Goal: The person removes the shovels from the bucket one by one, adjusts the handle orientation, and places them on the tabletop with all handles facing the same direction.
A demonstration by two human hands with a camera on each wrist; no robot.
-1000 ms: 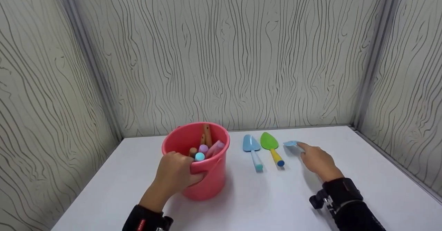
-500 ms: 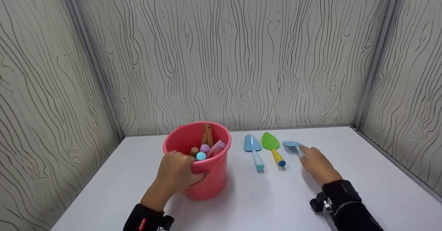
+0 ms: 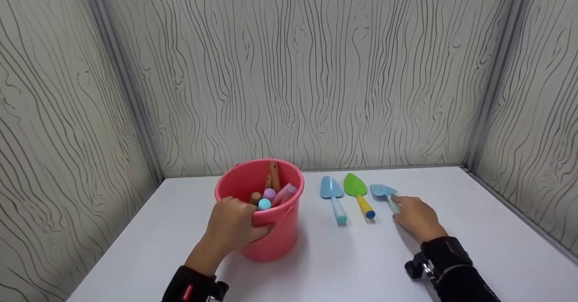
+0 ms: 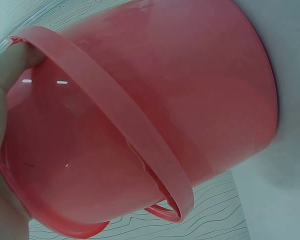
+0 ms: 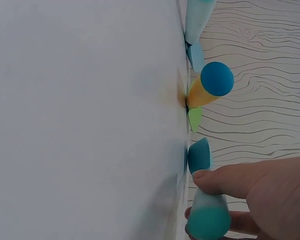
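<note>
My left hand (image 3: pixel 231 224) grips the near rim of a pink bucket (image 3: pixel 273 241), thumb outside the wall. The bucket stands on the table; several handles, brown, purple and turquoise-tipped, poke up inside it, their lower parts hidden. At the right, my right hand (image 3: pixel 417 217) holds a small blue toy shovel (image 3: pixel 382 190) by its pale handle, thumb on top and fingers beneath in the right wrist view, where the turquoise handle end (image 5: pixel 209 222) shows. To its left lie a green trowel (image 3: pixel 355 185) with a yellow handle and a blue trowel (image 3: pixel 331 188) with a white handle.
A white table (image 3: pixel 343 266) is bounded by patterned panels at the back (image 3: pixel 316 76) and both sides. Metal corner posts stand at the back left and back right. The bucket's pink carrying handle (image 4: pixel 105 100) hangs down its side.
My right hand has drawn slightly nearer and lower with the blue shovel, whose blade shows more of its face and part of its handle. The left hand still grips the bucket rim.
</note>
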